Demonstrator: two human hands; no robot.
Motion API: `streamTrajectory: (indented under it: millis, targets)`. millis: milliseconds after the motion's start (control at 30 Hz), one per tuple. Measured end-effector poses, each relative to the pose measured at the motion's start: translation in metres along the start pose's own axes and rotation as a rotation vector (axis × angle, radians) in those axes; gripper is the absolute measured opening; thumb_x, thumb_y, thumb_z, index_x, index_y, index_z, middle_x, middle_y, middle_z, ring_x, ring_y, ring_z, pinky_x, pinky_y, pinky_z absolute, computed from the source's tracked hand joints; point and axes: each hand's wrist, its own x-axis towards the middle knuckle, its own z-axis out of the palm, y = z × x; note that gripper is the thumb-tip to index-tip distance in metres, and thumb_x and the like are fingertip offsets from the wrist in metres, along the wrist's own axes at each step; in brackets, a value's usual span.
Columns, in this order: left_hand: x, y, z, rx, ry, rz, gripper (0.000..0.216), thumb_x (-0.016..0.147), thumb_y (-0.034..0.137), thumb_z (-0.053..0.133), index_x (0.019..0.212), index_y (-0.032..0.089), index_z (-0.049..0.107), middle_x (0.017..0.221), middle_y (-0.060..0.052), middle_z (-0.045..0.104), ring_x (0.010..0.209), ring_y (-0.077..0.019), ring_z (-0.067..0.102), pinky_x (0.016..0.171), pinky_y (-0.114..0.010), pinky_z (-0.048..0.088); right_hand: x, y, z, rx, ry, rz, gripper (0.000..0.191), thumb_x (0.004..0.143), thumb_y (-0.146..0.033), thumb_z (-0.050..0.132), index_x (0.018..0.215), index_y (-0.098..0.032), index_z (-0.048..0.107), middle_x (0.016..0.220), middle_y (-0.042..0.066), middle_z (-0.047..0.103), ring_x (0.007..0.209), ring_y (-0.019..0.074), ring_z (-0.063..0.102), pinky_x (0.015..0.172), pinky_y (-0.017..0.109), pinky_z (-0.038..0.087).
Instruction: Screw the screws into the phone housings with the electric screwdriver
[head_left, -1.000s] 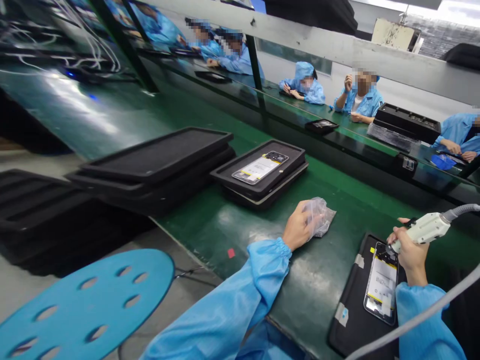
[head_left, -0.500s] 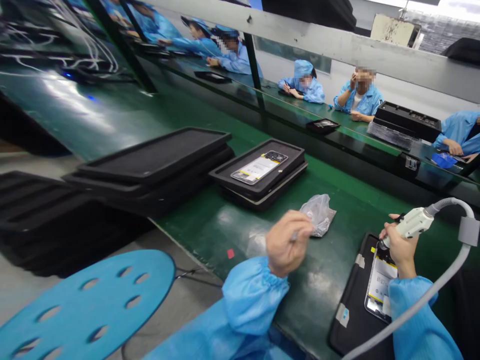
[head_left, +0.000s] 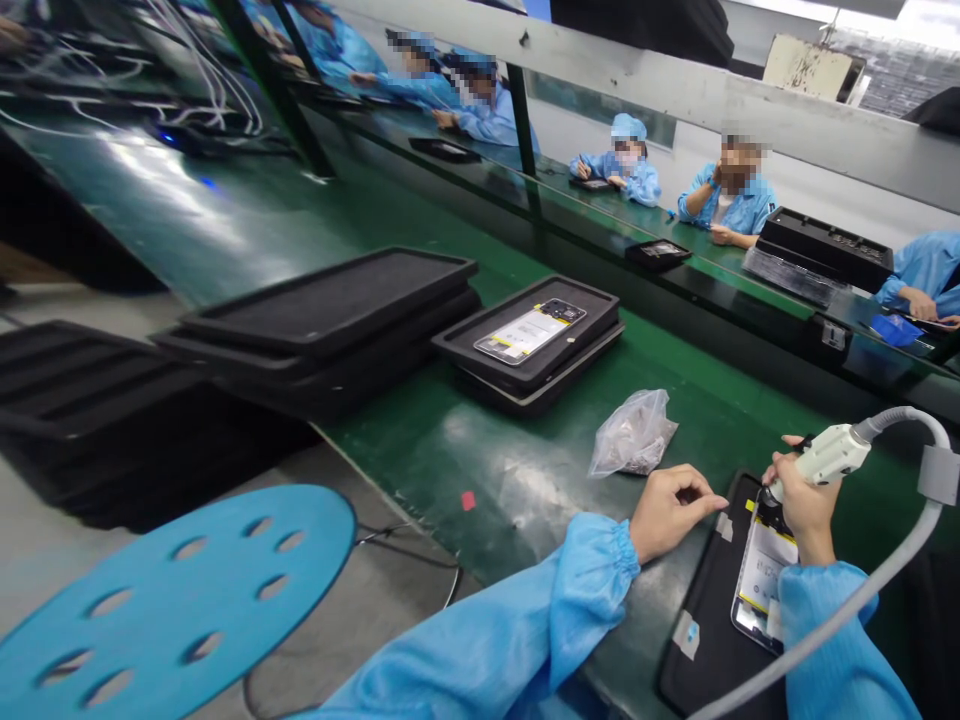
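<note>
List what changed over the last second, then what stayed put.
The left hand let go of the plastic bag and moved right, fingers pinched, to the near tray's edge. The bag now lies alone on the green belt. The right hand still holds the white driver on the phone; the stacked trays stayed.

1. A long green-topped bench (head_left: 420, 450) runs diagonally across the room, its glossy surface catching overhead light.
2. Behind it stands a second green bench (head_left: 600, 215), where people in blue smocks (head_left: 731, 205) sit.
3. A pale grey horizontal beam (head_left: 675, 95) crosses above.
4. A round blue perforated stool seat (head_left: 172, 610) stands on the grey floor (head_left: 360, 580).
</note>
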Motion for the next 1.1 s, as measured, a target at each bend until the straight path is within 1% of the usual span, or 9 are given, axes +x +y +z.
streamTrajectory:
  millis: [233,433,567,700,933,1033,1100]
  targets:
    - [-0.001,0.000,0.001,-0.034,-0.009,-0.044,0.017,0.065,0.027,0.079,0.061,0.014,0.069,0.067,-0.004,0.065,0.054,-0.0103,0.052,0.050,-0.022,0.039,0.000,0.003,-0.001,-0.031,-0.034,0.003,0.031,0.069,-0.027,0.070,0.092,-0.016,0.053,0.049,-0.006,0.053,0.041,0.0156,0.054,0.047,0.029,0.045]
    - [-0.002,-0.003,0.001,-0.034,-0.021,-0.034,0.002,0.068,0.016,0.075,0.066,0.016,0.073,0.072,-0.005,0.068,0.059,-0.0127,0.058,0.055,-0.023,0.043,0.001,0.005,-0.002,-0.052,-0.066,0.000,0.029,0.069,-0.028,0.069,0.090,-0.016,0.052,0.049,-0.006,0.053,0.042,0.0152,0.054,0.047,0.027,0.045]
    - [-0.003,-0.005,0.003,-0.037,-0.032,-0.026,0.003,0.069,0.016,0.074,0.069,0.018,0.075,0.075,-0.006,0.070,0.064,-0.0152,0.062,0.058,-0.025,0.046,0.002,0.006,-0.002,-0.050,-0.100,0.003,0.028,0.070,-0.028,0.069,0.089,-0.016,0.053,0.048,-0.005,0.053,0.041,0.0153,0.054,0.046,0.027,0.045]
    - [-0.005,-0.006,0.005,-0.046,-0.040,-0.030,0.001,0.068,0.016,0.076,0.068,0.017,0.075,0.073,-0.006,0.070,0.062,-0.0141,0.060,0.057,-0.024,0.045,0.002,0.007,-0.001,-0.035,-0.116,0.002,0.026,0.069,-0.028,0.069,0.087,-0.016,0.054,0.049,-0.005,0.053,0.041,0.0150,0.053,0.047,0.028,0.045]
    - [-0.005,-0.006,0.006,-0.012,-0.069,-0.086,0.015,0.063,0.023,0.082,0.060,0.013,0.071,0.066,-0.003,0.065,0.055,-0.0098,0.052,0.052,-0.020,0.038,0.003,0.014,-0.004,0.004,-0.106,0.003,0.028,0.070,-0.029,0.069,0.088,-0.016,0.053,0.047,-0.006,0.052,0.040,0.0149,0.053,0.044,0.026,0.043]
    - [-0.006,-0.008,0.007,0.019,-0.093,-0.089,0.016,0.062,0.023,0.082,0.059,0.013,0.070,0.065,-0.002,0.065,0.055,-0.0097,0.052,0.052,-0.020,0.038,0.002,0.018,-0.004,0.016,-0.087,-0.010,0.027,0.070,-0.028,0.068,0.088,-0.016,0.052,0.047,-0.005,0.053,0.040,0.0150,0.053,0.045,0.026,0.043]
    - [-0.006,-0.010,0.008,0.036,-0.111,-0.078,0.013,0.064,0.022,0.081,0.060,0.014,0.071,0.067,-0.003,0.066,0.057,-0.0104,0.054,0.053,-0.020,0.039,0.002,0.018,-0.004,0.024,-0.069,-0.021,0.028,0.070,-0.028,0.068,0.089,-0.016,0.052,0.048,-0.005,0.053,0.040,0.0151,0.053,0.045,0.026,0.044]
